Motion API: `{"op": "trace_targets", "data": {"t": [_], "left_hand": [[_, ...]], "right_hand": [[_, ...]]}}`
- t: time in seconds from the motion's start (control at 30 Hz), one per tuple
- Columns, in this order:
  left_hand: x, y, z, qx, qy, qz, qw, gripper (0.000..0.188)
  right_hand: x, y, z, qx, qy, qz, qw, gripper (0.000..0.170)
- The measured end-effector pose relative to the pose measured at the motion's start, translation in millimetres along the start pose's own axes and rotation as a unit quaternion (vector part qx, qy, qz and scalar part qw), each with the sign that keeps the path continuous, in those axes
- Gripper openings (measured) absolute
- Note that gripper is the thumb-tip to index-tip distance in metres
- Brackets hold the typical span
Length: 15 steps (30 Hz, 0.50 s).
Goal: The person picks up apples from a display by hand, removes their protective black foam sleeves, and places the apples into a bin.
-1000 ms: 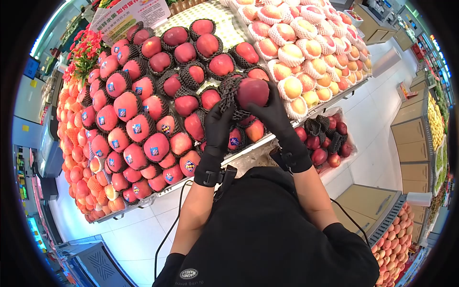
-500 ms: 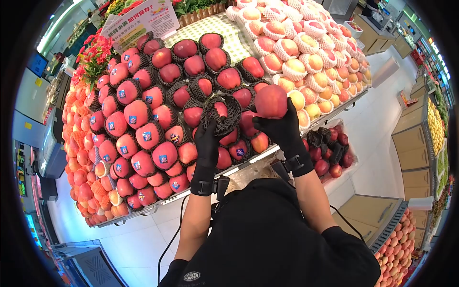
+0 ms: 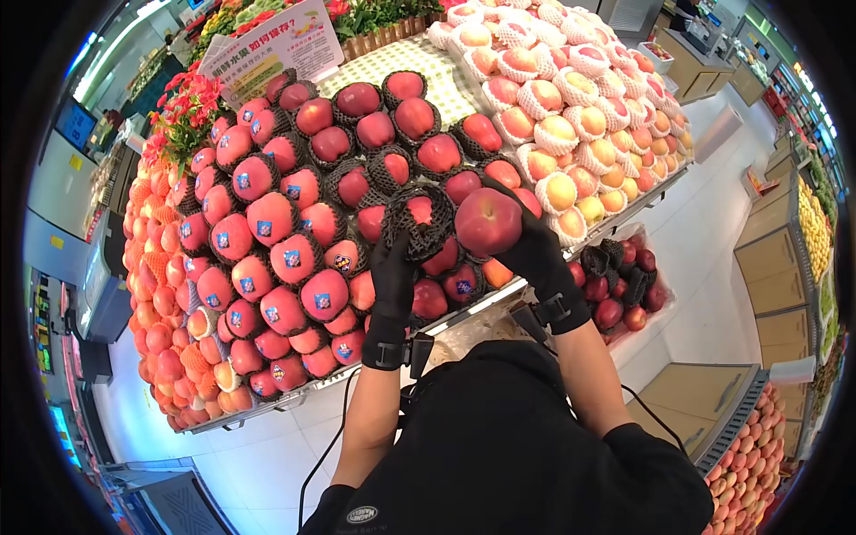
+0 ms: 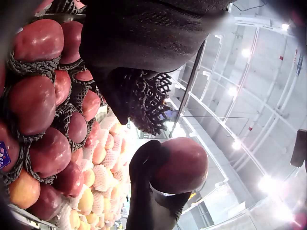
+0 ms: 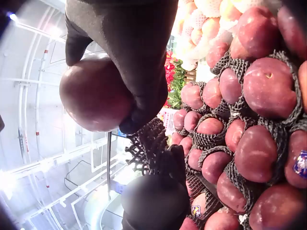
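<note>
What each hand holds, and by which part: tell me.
The right hand grips a bare red fruit by its sides, between thumb and fingers; the left hand holds a black mesh sleeve by its near edge.

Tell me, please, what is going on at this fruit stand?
A person in black gloves is handling fruit. The right-hand grip holds a bare red apple, and the left-hand grip holds a black mesh net. Apple and net are apart, in front of many displayed red apples in similar black nets.
</note>
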<state>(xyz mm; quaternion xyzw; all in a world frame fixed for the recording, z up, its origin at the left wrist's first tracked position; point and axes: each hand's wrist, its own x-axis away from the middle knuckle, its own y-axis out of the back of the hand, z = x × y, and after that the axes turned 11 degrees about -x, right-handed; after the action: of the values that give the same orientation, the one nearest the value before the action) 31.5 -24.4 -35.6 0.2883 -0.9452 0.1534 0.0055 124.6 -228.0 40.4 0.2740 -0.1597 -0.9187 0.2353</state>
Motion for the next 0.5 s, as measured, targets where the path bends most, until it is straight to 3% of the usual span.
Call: {"op": "trace_targets", "data": {"t": [0.03, 0.1, 0.17, 0.23, 0.3, 0.37, 0.47, 0.5], "left_hand": [[-0.5, 1.4, 0.4, -0.047, -0.036, -0.003, 0.998, 0.026], [0.3, 2.7, 2.2, -0.122, -0.091, -0.009, 0.988, 0.025], [3.3, 4.7, 1.4, -0.162, -0.116, -0.012, 0.98, 0.024], [7.1, 5.3, -4.7, -0.181, -0.124, -0.011, 0.976, 0.024], [10.4, 7.2, -7.7, -0.186, -0.126, -0.006, 0.974, 0.024], [10.1, 12.5, -3.4, -0.171, -0.121, 0.004, 0.978, 0.024], [17.7, 15.3, -13.7, -0.03, -0.024, 0.03, 0.999, 0.026], [20.2, 14.6, -19.1, 0.035, 0.022, 0.04, 0.998, 0.027]], "right_hand": [[-0.1, -1.7, -7.4, -0.025, 0.033, 0.002, 0.999, 0.053], [5.1, -6.9, -21.9, -0.147, 0.012, 0.005, 0.989, 0.049], [11.9, -12.7, -32.1, -0.335, -0.094, 0.003, 0.937, 0.046], [10.3, -9.2, -22.6, -0.368, -0.084, 0.075, 0.923, 0.06], [13.4, -12.7, -21.1, -0.51, -0.136, 0.085, 0.845, 0.068], [19.0, -23.6, -30.5, -0.725, -0.234, 0.03, 0.647, 0.067], [23.2, -28.1, -17.3, -0.77, -0.28, -0.023, 0.573, 0.073], [21.5, -29.2, -10.5, -0.769, -0.294, -0.04, 0.567, 0.073]]}}
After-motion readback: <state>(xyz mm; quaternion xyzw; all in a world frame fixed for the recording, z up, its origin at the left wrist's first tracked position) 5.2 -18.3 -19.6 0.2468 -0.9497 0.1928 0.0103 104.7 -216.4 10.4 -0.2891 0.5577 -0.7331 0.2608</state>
